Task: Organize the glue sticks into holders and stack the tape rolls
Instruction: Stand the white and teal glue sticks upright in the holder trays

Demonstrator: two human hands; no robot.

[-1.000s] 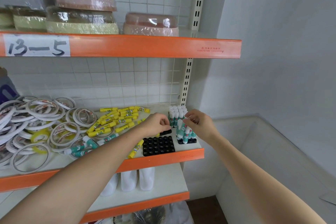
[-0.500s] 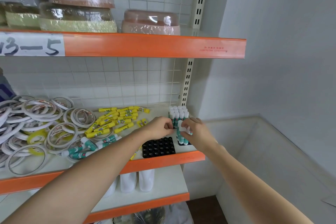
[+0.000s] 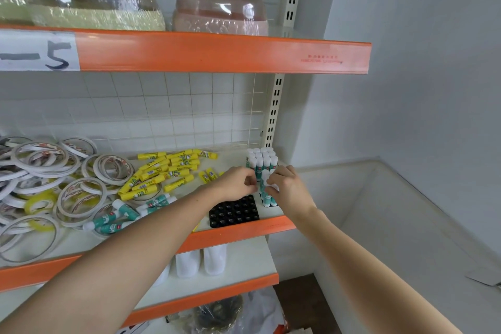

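Tape rolls (image 3: 40, 184) lay loose far left, unstacked; yellow glue sticks (image 3: 165, 171) beside them. Black holder (image 3: 234, 211) mostly unfilled. Left hand (image 3: 238, 182) curled, contents unclear. Right hand (image 3: 287, 190) pinched teal glue stick (image 3: 267, 196), seating it; next needs another loose stick.

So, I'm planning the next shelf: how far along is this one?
Early. Done: one block of upright teal glue sticks at the back. In hand: both hands, left hand and right hand, seat teal sticks in a second holder. Left: the empty black holder, loose yellow sticks, unstacked tape rolls.
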